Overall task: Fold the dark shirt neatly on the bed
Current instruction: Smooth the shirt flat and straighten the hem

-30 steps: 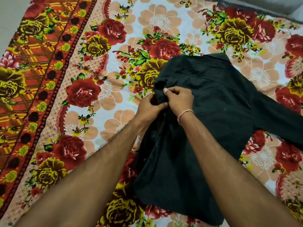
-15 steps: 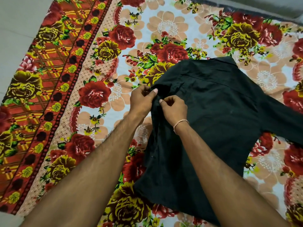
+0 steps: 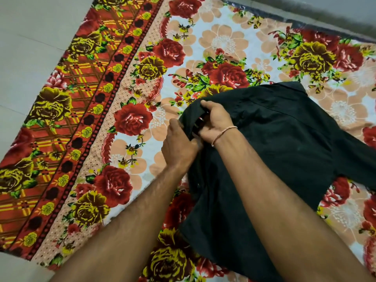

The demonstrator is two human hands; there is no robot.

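The dark shirt [image 3: 284, 143] lies on the floral bedsheet [image 3: 154, 110], collar at the far side and one sleeve trailing off to the right. Its left edge is bunched up and lifted. My left hand [image 3: 179, 145] grips that bunched edge from the left side. My right hand [image 3: 215, 121], with a thin bracelet at the wrist, pinches the same fold from above, fingertips at the raised fabric. Both hands meet at the shirt's left shoulder area. My forearms cover part of the shirt's lower half.
The bedsheet has a red and yellow patterned border [image 3: 67, 123] along its left side. Beyond it lies pale floor [image 3: 26, 43]. A dark strip [image 3: 305, 23] runs along the sheet's far edge.
My right hand has moved up over the bunched left edge and my left hand has dropped slightly below it. The view has shifted, showing more floor at the left.
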